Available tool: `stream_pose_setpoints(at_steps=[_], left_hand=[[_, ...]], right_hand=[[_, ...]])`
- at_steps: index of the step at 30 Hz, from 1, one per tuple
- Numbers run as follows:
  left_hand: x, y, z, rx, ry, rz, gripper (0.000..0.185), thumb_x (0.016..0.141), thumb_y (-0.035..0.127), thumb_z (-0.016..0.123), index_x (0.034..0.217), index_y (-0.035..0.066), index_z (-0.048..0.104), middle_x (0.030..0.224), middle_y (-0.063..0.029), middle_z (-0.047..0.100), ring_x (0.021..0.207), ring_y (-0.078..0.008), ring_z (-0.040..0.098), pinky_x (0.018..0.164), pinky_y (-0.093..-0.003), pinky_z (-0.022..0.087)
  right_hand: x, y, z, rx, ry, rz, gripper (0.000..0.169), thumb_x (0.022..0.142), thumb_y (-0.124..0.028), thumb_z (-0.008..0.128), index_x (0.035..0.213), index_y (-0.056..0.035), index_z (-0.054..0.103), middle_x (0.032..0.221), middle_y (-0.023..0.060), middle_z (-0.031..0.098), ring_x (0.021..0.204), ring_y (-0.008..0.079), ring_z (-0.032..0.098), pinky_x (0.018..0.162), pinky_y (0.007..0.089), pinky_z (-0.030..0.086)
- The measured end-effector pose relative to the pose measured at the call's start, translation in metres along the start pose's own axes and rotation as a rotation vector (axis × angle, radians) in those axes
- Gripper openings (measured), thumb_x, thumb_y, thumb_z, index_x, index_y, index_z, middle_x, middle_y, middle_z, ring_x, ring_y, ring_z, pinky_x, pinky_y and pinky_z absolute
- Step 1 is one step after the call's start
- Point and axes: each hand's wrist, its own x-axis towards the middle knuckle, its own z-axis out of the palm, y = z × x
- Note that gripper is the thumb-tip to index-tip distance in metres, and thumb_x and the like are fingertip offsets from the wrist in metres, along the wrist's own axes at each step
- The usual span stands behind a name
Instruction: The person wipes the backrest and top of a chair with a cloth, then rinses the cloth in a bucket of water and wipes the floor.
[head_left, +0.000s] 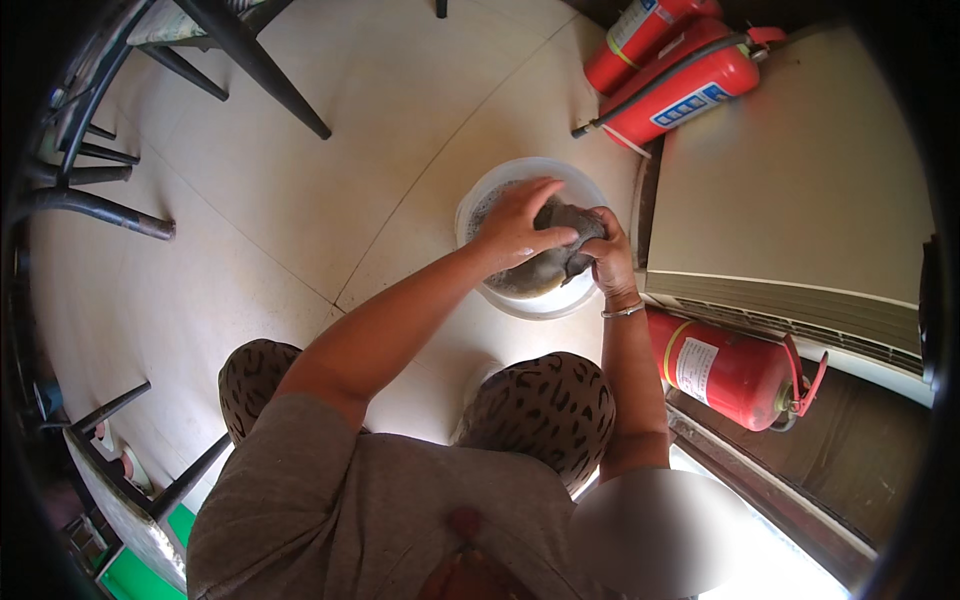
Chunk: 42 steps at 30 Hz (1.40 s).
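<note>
A wet dark grey cloth (581, 223) is bunched above a round whitish plastic bucket (534, 307). My right hand (613, 259) grips the cloth from its right side, over the bucket's rim. On the left, my left hand (514, 225) reaches across the bucket with thumb and index finger spread; its thumb lies against the cloth. The other left fingers are hidden, so whether they hold any of the cloth cannot be told. Cloudy, foamy water (517, 283) shows in the bucket beneath both hands.
Two red fire extinguishers (694, 82) stand beyond the bucket, beside a beige appliance cabinet (787, 187) with a vent grille. Another red extinguisher (724, 375) is to the right. Black chair legs (262, 71) stand on the tiled floor (360, 157). My patterned knees (544, 409) flank the near side.
</note>
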Motion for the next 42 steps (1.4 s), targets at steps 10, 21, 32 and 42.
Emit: stream_pose_setpoints(at_steps=[10, 21, 32, 42], left_hand=[[-0.013, -0.017, 0.047, -0.537, -0.034, -0.172, 0.097, 0.061, 0.020, 0.080, 0.138, -0.004, 0.025, 0.125, -0.0185, 0.048, 0.117, -0.0248, 0.047, 0.098, -0.0335, 0.036], [0.009, -0.039, 0.010, -0.866, -0.521, -0.830, 0.014, 0.067, 0.016, 0.065, 0.068, 0.002, 0.063, 0.066, -0.0089, 0.060, 0.054, -0.0178, 0.056, 0.049, -0.0307, 0.043], [0.004, -0.028, 0.021, 0.652, -0.546, -0.183, 0.023, 0.071, 0.032, 0.065, 0.087, 0.015, 0.067, 0.087, -0.0157, 0.065, 0.081, -0.0321, 0.063, 0.070, -0.0426, 0.048], [0.022, -0.021, 0.000, 0.901, -0.559, 0.367, 0.017, 0.077, 0.029, 0.052, 0.088, 0.016, 0.054, 0.081, -0.0101, 0.062, 0.076, -0.0306, 0.062, 0.062, -0.0430, 0.049]], right_hand=[[0.020, 0.041, 0.003, 0.619, 0.197, 0.453, 0.030, 0.072, -0.002, 0.053, 0.102, -0.0004, 0.054, 0.101, 0.0080, 0.057, 0.096, 0.0224, 0.054, 0.086, 0.0338, 0.044], [-0.010, 0.006, 0.018, -1.402, -0.282, -0.500, 0.079, 0.065, -0.014, 0.071, 0.136, -0.0093, 0.037, 0.144, 0.0202, 0.024, 0.131, 0.0321, 0.031, 0.104, 0.0384, 0.032], [0.004, 0.013, 0.031, -1.609, -0.352, -0.100, 0.020, 0.067, -0.021, 0.066, 0.078, -0.0055, 0.062, 0.071, 0.0160, 0.062, 0.070, 0.0323, 0.062, 0.061, 0.0398, 0.049], [-0.008, 0.024, 0.037, -0.122, -0.058, 0.826, 0.014, 0.067, -0.006, 0.057, 0.057, -0.0117, 0.048, 0.050, -0.0020, 0.034, 0.040, 0.0091, 0.028, 0.035, 0.0257, 0.018]])
